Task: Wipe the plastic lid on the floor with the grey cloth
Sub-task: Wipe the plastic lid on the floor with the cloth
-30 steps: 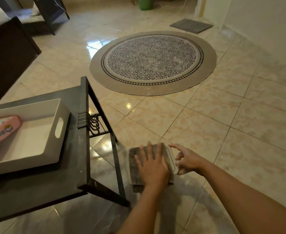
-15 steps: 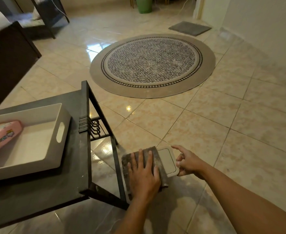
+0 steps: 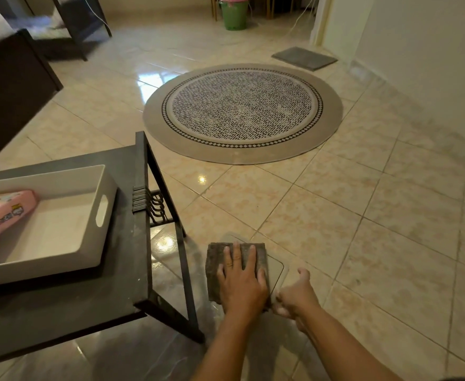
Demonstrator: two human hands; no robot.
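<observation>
We record 2 bare hands at the near edge of the view, both reaching forward to the tiled floor (image 3: 335,215). The left hand (image 3: 241,281) lies flat, fingers spread and extended, pressing the grey cloth (image 3: 217,270) down; it is an open palm press, not a clench. The right hand (image 3: 294,295) sits just beside it to the right, fingers curled at the near right edge of the plastic lid (image 3: 275,272). We judge it to be pinching or steadying that edge, but the contact point is blurred and we cannot tell for certain.

The lid lies flat on the floor, directly under and ahead of the left hand. The cloth covers most of it; only the right strip and a far corner show. Its long axis appears to run away from the person, so the coming wipe stroke, in our judgement, runs forward along that axis or sideways toward the exposed right strip. The left hand is the nearer one for that work.

To the left stands a dark side table (image 3: 132,243), its leg near the cloth. On it rests 1 white tray (image 3: 99,215) holding 1 pink case (image 3: 3,213). Beyond lies 1 round rug (image 3: 242,114), then 1 grey mat (image 3: 304,58) and 1 green bin (image 3: 232,15), well apart from the work.
</observation>
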